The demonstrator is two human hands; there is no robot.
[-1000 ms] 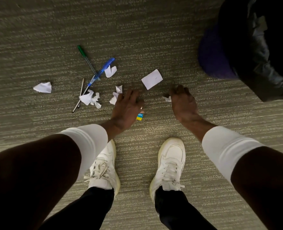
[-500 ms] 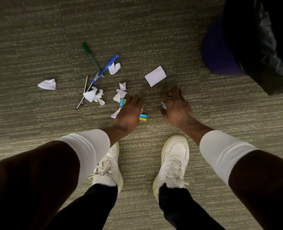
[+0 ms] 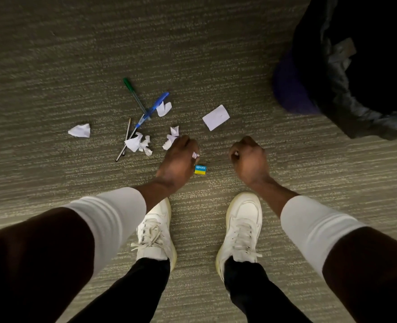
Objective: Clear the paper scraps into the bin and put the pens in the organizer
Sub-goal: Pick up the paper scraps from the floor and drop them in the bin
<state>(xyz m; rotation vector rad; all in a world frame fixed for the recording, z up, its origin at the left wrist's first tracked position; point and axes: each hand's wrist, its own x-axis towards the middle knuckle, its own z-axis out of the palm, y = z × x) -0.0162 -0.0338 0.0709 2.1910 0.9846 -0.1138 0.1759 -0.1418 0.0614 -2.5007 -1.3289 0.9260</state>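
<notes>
White paper scraps lie scattered on the carpet: a flat square piece (image 3: 215, 117), a folded one (image 3: 79, 130) far left, and crumpled ones (image 3: 138, 143) by the pens. A green pen (image 3: 134, 94), a blue pen (image 3: 151, 109) and a thin dark pen (image 3: 124, 146) cross each other. My left hand (image 3: 178, 161) is closed low over the floor with a small paper scrap (image 3: 195, 155) showing between its fingers. My right hand (image 3: 248, 159) is fisted beside it; earlier it closed over a scrap, now hidden. The bin (image 3: 360, 73) with a black liner stands at upper right.
A small blue-and-yellow eraser (image 3: 200, 169) lies just right of my left hand. A purple object (image 3: 290, 89) sits against the bin. My two white shoes (image 3: 239, 229) stand on the carpet below my hands.
Both hands curled from flat on the floor into fists over scraps. The right hand drew back from the small scrap's spot, and that scrap no longer lies on the carpet.
</notes>
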